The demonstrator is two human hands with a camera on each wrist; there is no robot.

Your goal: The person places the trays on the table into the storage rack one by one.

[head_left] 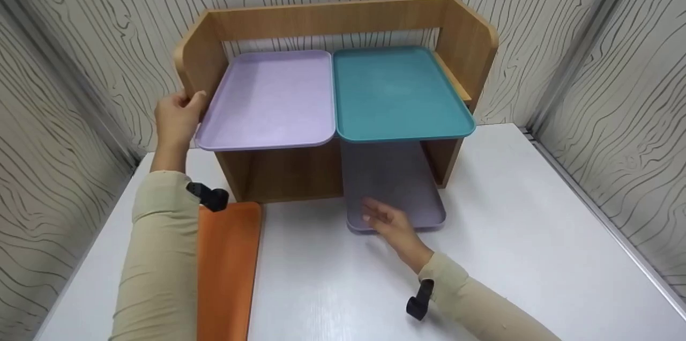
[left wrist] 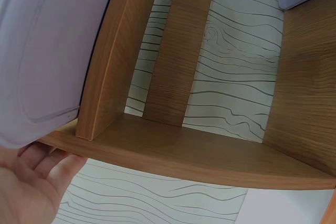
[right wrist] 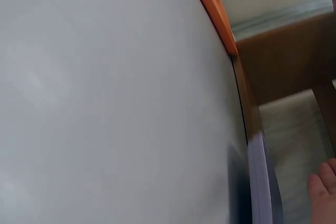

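Note:
My left hand grips the front edge of the left side panel of a wooden desk shelf. In the left wrist view its fingers bend against the panel's outer side. Beside it, a lilac tray lies on the upper board. A teal tray lies to its right. Over the front of a greyish-purple tray hovers my right hand, its fingers loosely bent and holding nothing. That tray sticks out of the lower right compartment.
An orange tray lies on the white table at the left, partly behind my left forearm. The shelf's lower left compartment is bare. Wood-patterned walls enclose the table at the back and sides.

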